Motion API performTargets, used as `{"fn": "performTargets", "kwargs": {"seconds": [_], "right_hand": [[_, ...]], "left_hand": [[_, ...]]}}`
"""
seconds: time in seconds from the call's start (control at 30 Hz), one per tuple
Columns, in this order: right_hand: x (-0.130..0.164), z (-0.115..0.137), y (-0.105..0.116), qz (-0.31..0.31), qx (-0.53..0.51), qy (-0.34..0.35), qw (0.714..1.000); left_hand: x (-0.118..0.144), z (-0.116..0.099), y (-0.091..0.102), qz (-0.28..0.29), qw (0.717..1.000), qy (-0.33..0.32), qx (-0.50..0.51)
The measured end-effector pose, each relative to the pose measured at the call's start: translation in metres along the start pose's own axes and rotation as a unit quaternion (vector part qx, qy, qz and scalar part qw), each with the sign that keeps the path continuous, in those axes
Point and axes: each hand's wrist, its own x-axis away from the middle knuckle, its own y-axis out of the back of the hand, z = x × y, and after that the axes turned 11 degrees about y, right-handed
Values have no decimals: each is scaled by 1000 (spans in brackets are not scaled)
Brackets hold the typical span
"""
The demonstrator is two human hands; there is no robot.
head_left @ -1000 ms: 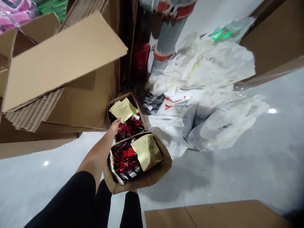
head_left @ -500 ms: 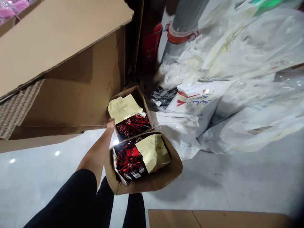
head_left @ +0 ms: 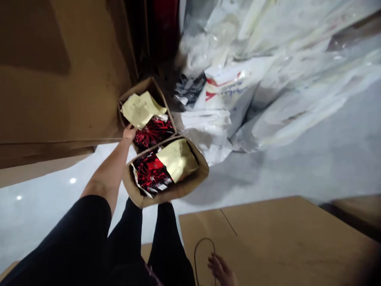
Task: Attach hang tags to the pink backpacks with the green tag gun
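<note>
- The left hand [head_left: 129, 132] reached out from a black sleeve, fingers on the near rim of the far paper bag [head_left: 151, 85]; whether they gripped it could not be told.
- That brown bag stood on the floor [head_left: 297, 159] against a cardboard box [head_left: 59, 99], holding red-and-black foil packets under a yellow note [head_left: 139, 109].
- A second, similar bag [head_left: 178, 188] sat just in front of it, touching.
- The right hand was hidden.
</note>
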Motion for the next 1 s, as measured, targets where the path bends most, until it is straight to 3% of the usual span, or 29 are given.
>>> {"fn": "performTargets", "kwargs": {"seconds": [0.13,0.23,0.3,0.4,0.53,0.67,0.87,1.0], "right_hand": [[18,-10,9,-27,-101,-49,993],[15,-11,11,-34,-96,-55,993],[13,-16,14,-29,-100,-54,993],[13,-32,21,-28,-98,-55,993],[15,-58,34,-29,-81,-62,994],[13,-75,39,-30,-74,-64,995],[14,-81,28,-32,-88,-42,995],[21,-81,20,-37,-91,-21,995]], "left_hand": [[48,20,-21,-25,994,-60,-89],[102,55,-45,51,982,-121,-139],[129,82,-67,93,974,-121,-165],[141,111,-99,101,974,-82,-184],[125,125,-119,114,980,-24,-160],[126,137,-113,121,988,31,-91],[169,179,-82,115,987,108,30],[190,200,-60,121,982,114,92]]}}
